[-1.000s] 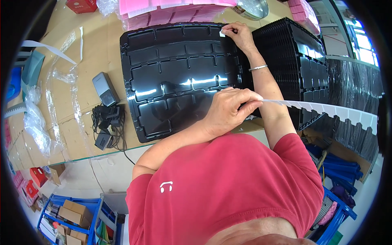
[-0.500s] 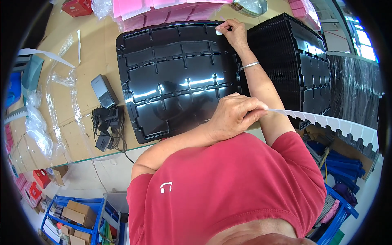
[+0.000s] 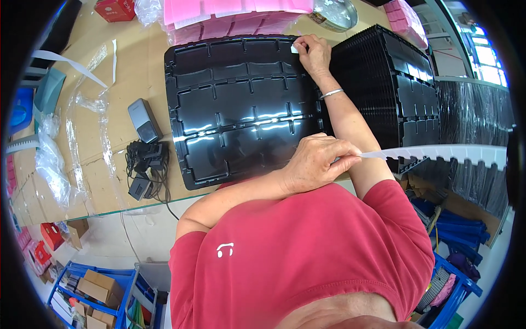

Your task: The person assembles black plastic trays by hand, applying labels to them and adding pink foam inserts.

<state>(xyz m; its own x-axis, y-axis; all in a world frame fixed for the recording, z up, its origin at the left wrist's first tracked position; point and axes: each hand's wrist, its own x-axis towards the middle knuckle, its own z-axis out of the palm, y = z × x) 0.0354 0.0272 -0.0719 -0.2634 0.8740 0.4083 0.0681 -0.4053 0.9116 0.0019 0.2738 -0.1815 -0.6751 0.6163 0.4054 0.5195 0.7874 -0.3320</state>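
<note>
A black plastic tray, moulded with rows of shallow compartments, lies on the table before me. My right hand, with a bracelet at the wrist, is at its far right corner. Thumb and fingers there pinch a small white sticker against the rim. My left hand crosses in front of my chest, over the tray's near right corner. It pinches the end of a long white strip with a notched edge, which stretches off to the right past my right forearm.
A tall stack of black trays stands to the right. Pink packs and a round tin sit behind. On the left are a grey power bank, tangled black cables and clear plastic wrap. Blue shelving is below the table.
The view has shifted slightly. Both hands keep their pinches, the right one still at the tray corner. The white strip has swung upward and lies straighter toward the right.
</note>
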